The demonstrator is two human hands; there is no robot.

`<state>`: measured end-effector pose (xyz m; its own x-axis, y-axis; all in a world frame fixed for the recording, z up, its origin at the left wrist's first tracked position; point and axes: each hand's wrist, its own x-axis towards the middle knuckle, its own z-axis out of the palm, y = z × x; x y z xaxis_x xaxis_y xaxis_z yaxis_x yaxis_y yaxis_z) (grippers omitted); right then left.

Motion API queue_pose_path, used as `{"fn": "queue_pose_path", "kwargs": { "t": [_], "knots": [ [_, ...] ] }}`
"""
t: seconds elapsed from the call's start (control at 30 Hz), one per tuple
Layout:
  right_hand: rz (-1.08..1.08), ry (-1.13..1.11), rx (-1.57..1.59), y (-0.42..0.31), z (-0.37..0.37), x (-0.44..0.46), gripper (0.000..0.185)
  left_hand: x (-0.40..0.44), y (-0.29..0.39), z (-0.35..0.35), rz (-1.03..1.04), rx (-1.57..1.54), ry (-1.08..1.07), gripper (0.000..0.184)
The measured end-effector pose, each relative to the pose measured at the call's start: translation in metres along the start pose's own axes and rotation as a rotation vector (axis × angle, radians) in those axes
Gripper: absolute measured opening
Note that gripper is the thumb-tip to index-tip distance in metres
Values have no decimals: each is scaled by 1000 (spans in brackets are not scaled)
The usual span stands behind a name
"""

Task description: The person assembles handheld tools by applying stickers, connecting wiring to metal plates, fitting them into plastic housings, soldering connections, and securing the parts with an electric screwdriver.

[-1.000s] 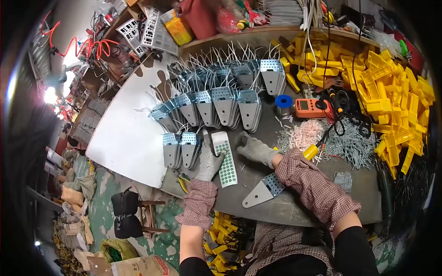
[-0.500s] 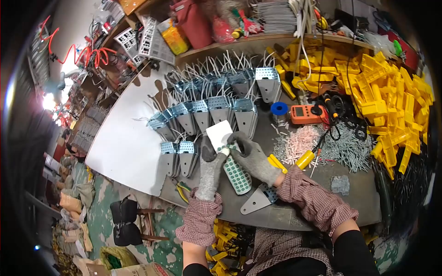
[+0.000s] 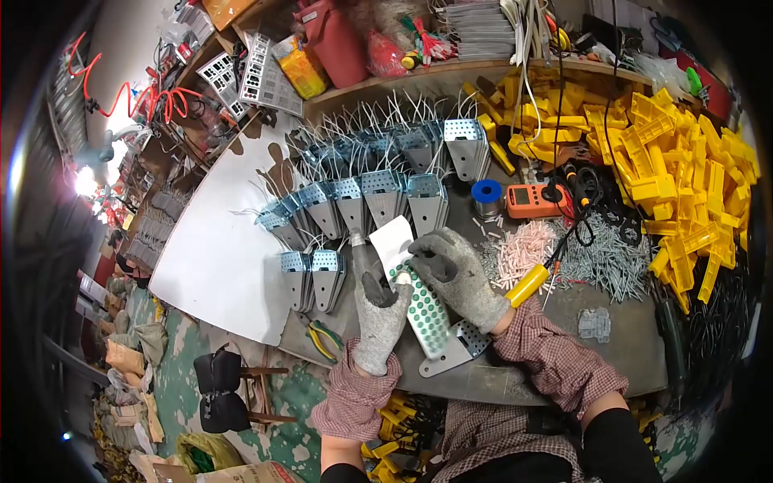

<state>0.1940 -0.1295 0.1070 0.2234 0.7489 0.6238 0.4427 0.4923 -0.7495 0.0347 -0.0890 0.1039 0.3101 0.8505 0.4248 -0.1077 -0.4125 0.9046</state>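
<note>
Between my gloved hands is a sheet of green round stickers (image 3: 429, 318), its plain white end pointing away from me. My left hand (image 3: 380, 310) is closed at the sheet's left edge, with its index finger stretched forward. My right hand (image 3: 457, 278) has bent fingers pinching at the upper right edge, where the white part meets the green dots. Whether a loose sticker is between the fingertips is hidden. Under the sheet's lower end lies a grey metal bracket (image 3: 444, 359) with a blue perforated part. Pliers (image 3: 324, 336) with yellow-green handles lie left of my left hand.
Rows of grey brackets with blue tops and white wires (image 3: 386, 191) stand ahead. To the right are a solder spool (image 3: 487, 195), an orange multimeter (image 3: 533, 201), pink pieces (image 3: 522, 251), grey screws (image 3: 608, 258), a yellow-handled tool (image 3: 527, 286), a clear plastic piece (image 3: 594, 324) and piled yellow housings (image 3: 672, 177).
The sheet has shifted slightly towards me and to the right. My left hand has moved right and lower, its index finger now straighter. My right hand has turned a little and moved right.
</note>
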Motion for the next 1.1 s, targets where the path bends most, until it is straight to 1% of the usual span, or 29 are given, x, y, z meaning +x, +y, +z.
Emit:
{"fn": "queue_pose_path", "kwargs": {
  "t": [0.07, 0.1, 0.13, 0.2, 0.23, 0.33, 0.37, 0.4, 0.43, 0.47, 0.53, 0.57, 0.6, 0.67, 0.7, 0.73, 0.8, 0.83, 0.9, 0.93, 1.0, 1.03, 1.07, 1.1],
  "knots": [
    [-108, 0, -227, -8, -5, 0, 23, -5, -5, -6, -27, 271, -75, 76],
    [-135, -8, -274, -10, -6, 1, 26, -5, -6, -6, -9, 341, -50, 53],
    [-134, -9, -273, -11, -7, 1, 26, -5, -6, -6, -10, 341, -49, 53],
    [-183, -49, -409, -13, -7, 1, 23, -1, -1, -5, 158, 583, -46, 36],
    [-200, -53, -454, -10, -7, -1, 21, 0, 2, -5, 251, 650, -61, 37],
    [-195, -75, -485, -10, -7, 0, 23, 1, 11, -6, 285, 658, -131, 36],
    [-194, -75, -484, -9, -7, 1, 23, 2, 6, -9, 288, 674, -160, 45],
    [-127, -84, -408, -5, -7, 2, 22, 5, 7, -9, 287, 674, -161, 45],
    [-60, -93, -332, 1, -7, 4, 22, 11, 8, -8, 198, 579, -167, 53],
    [-56, -95, -332, 11, -5, 5, 22, 18, 9, -7, 107, 483, -173, 62],
    [329, -29, 215, 35, -5, 6, 19, 46, -15, -26, -202, 505, -188, 85],
    [375, -73, 114, 42, -17, 4, 20, 44, -40, -43, 111, 1016, 5, 78],
    [366, -110, -38, 47, -29, -3, 23, 43, -60, -47, 459, 1496, 213, 72],
    [218, -127, -293, 61, -56, -27, 25, -6, -6, -21, 289, 1183, 18, 67],
    [243, -121, -357, 62, -66, -37, 26, -40, -14, -18, 280, 946, -223, 67],
    [274, -164, -417, 65, -73, -42, 21, -75, -20, -17, 258, 700, -442, 67],
    [325, -329, -577, 63, -78, -43, 23, -124, -21, 4, 149, 756, -725, 76],
    [338, -332, -580, 65, -78, -50, 23, -128, -21, 6, 142, 747, -733, 76],
    [271, -457, -310, 66, -83, -58, 28, -128, -21, 12, 249, 912, -708, 66],
    [265, -457, -334, 57, -96, -48, 28, -122, -19, 15, 265, 895, -697, 66],
    [312, -719, -419, 31, -124, -21, 32, -105, -5, 9, 236, 822, -645, 69],
    [97, -653, -800, 33, -134, 1, 27, -80, 29, 23, -61, 835, -716, 69],
    [-80, -536, -1191, 36, -143, 22, 23, -69, 27, 35, -60, 833, -700, 69],
    [-200, -527, -1455, 46, -153, 51, 18, -63, 22, 46, 189, 734, -638, 67]
  ]
}}
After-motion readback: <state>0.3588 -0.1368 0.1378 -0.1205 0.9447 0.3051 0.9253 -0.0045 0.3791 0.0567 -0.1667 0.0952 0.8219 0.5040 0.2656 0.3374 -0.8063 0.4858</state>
